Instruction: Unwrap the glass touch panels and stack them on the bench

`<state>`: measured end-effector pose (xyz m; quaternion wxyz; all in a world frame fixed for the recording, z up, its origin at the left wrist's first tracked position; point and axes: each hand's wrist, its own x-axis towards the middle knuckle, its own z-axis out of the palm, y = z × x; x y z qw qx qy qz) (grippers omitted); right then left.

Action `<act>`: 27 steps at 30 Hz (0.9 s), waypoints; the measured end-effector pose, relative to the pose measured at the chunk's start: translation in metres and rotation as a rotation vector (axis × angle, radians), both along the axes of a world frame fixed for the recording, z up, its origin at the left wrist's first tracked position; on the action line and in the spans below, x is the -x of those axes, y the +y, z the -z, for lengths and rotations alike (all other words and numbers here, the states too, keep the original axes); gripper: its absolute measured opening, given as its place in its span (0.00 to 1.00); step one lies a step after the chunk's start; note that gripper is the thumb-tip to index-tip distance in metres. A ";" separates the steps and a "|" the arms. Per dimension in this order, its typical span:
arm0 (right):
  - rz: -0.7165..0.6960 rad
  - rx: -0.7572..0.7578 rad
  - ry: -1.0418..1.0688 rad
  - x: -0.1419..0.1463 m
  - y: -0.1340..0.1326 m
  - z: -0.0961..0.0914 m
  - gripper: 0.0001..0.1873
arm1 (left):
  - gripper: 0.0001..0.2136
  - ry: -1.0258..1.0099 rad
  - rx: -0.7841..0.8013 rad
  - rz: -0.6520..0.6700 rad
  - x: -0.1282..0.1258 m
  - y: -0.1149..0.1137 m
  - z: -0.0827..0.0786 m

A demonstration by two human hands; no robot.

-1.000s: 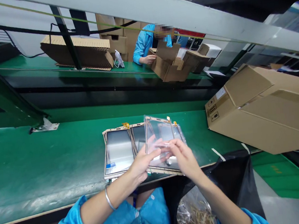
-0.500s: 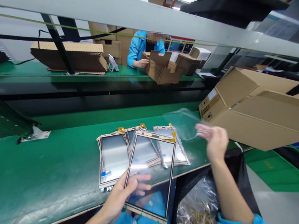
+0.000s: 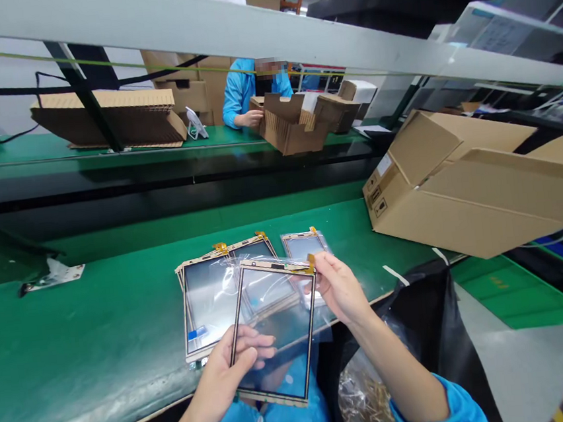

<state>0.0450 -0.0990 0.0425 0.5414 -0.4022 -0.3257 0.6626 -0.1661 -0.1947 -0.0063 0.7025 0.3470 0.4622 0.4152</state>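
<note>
A clear touch panel (image 3: 285, 303) with a dark-edged, cream border is held tilted over the front edge of the bench, an orange flex tail at its upper right corner. My left hand (image 3: 239, 361) grips its left side, with fingers showing through the glass. At the upper right corner, my right hand (image 3: 336, 285) is closed on the panel edge beside the flex tail. Thin clear film shows around the panel; whether the right fingers also pinch it I cannot tell. Behind lie a left stack of panels (image 3: 207, 298), a middle panel (image 3: 252, 247) and a film-wrapped stack (image 3: 305, 245).
A large open carton (image 3: 489, 197) stands on the right of the green bench (image 3: 107, 320). Below the front edge, a black bag (image 3: 435, 315) contains clear plastic scraps. Across the divider, a co-worker (image 3: 240, 95) in blue handles a brown box (image 3: 293, 130). A metal bracket (image 3: 61, 277) sits at left.
My right hand has moved left from beside the carton, where it held clear film, to the panel's upper right corner. The left hand still holds the panel. The view has shifted slightly.
</note>
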 end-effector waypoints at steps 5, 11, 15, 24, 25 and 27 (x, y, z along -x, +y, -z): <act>-0.013 0.198 0.170 0.032 -0.006 0.037 0.19 | 0.19 0.030 -0.123 -0.192 -0.007 -0.009 -0.005; 0.056 0.336 0.294 0.046 -0.038 0.064 0.18 | 0.26 -0.012 -0.299 -0.483 0.001 0.001 -0.020; 0.219 0.354 0.385 0.025 -0.061 0.054 0.12 | 0.27 -0.075 -0.232 -0.443 -0.007 0.009 -0.025; 0.547 0.157 0.285 0.003 -0.104 0.032 0.12 | 0.33 -0.151 -0.079 -0.186 -0.035 0.019 -0.010; 0.560 0.110 0.271 0.003 -0.108 0.028 0.12 | 0.33 -0.135 -0.064 -0.174 -0.037 0.020 -0.008; 0.559 0.037 0.251 0.003 -0.111 0.024 0.12 | 0.34 -0.123 -0.064 -0.183 -0.040 0.020 -0.006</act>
